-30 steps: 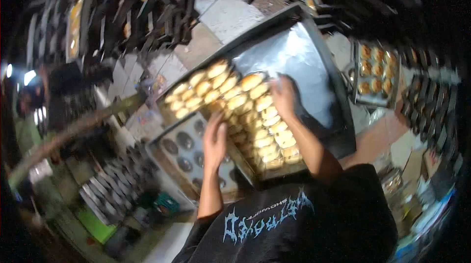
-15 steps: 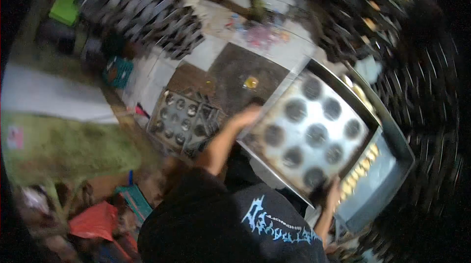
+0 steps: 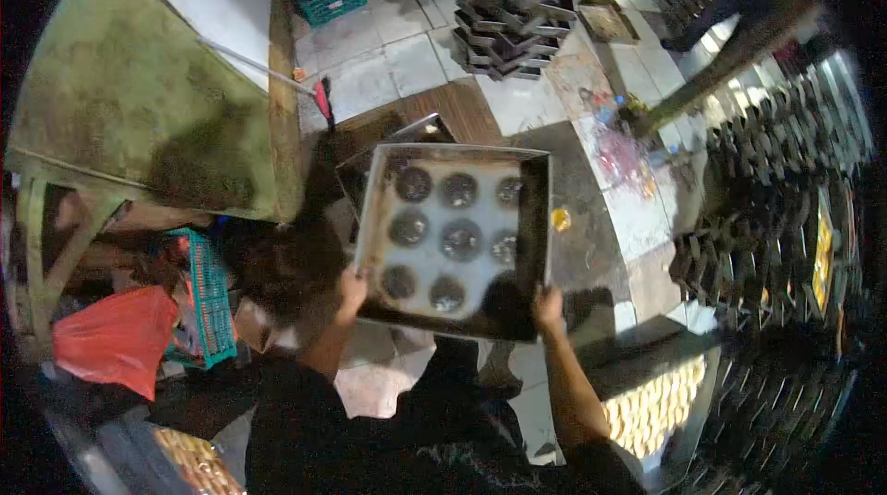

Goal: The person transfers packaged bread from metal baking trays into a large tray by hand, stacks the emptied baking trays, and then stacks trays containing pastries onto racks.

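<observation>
A square metal baking pan (image 3: pixel 434 259) with raised walls hangs level in front of me, held by both hands. Several round dark patches mark its pale bottom, and its corners are browned. My left hand (image 3: pixel 351 293) grips the left wall near the front corner. Opposite it, my right hand (image 3: pixel 548 305) is closed round the right wall, also near the front. Part of another metal pan (image 3: pixel 430 130) sticks out behind the held one, low down on brown boards. Most of that lower pan is hidden.
Tall stacks of metal pans (image 3: pixel 513 19) stand at the back and along the right. A pan of pale dough pieces (image 3: pixel 651 407) lies right of me. Left are a green table (image 3: pixel 139 116), a red plastic bag (image 3: pixel 115 338) and a teal crate (image 3: pixel 214 305). A wooden post (image 3: pixel 730 70) rises back right.
The pan has moved left, away from the dough pan and over the pan on the floor, turning nearly square to me. My view has swung right to left with my body.
</observation>
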### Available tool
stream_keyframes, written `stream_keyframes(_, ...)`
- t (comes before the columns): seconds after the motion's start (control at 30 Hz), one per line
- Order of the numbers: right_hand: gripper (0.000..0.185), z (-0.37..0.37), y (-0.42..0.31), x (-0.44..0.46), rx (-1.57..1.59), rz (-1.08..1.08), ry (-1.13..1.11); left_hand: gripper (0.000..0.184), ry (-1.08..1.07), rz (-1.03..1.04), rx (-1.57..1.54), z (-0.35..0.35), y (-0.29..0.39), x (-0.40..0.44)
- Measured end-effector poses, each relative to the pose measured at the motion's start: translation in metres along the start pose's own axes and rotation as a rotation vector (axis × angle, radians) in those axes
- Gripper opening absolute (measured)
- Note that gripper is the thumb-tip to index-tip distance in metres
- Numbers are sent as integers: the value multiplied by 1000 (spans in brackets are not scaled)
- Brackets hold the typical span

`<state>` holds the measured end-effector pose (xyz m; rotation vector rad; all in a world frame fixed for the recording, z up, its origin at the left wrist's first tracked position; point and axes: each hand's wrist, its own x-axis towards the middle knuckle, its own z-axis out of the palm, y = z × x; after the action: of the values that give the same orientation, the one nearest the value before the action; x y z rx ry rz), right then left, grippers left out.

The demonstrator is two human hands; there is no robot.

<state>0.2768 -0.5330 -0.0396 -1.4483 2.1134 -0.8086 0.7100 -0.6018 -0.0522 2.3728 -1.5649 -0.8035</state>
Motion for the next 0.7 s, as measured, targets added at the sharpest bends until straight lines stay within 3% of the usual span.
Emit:
stream_keyframes(0.1,23,144,-3,28,109,13,98,32,102,-158,228,-24,-14,89)
stream_keyframes(0.13,23,174,-6,37,181,95,3,32,102,-164,239,-16,-26,121)
stream_keyframes(0.23,23,219,-35,49,312,302,-51,25,261,-246,326,20,-67,188)
stream_keyframes(0.3,27,259,-17,56,220,371,-31,26,196,-250,282,14,-44,199)
stream_keyframes(0.37,29,263,-12,61,62,493,-251,29,149,-153,252,31,-65,223)
stream_keyframes(0.43,32,263,14,44,346,321,-158,35,67,-142,215,40,-71,207)
stream_keyframes(0.5,36,204,-16,17,273,387,-82,44,480,285,162,46,-91,193)
stream_keyframes(0.57,32,159,6,-51,283,327,-186,51,502,48,-9,57,-132,172)
stream_keyframes(0.63,33,121,53,-162,204,318,-345,53,266,-257,50,55,-120,104)
stream_keyframes(0.67,35,83,58,-207,52,512,-518,47,199,-199,387,85,-156,79)
stream_keyframes(0.7,35,55,65,-267,65,508,-351,41,165,-129,-335,154,-224,70)
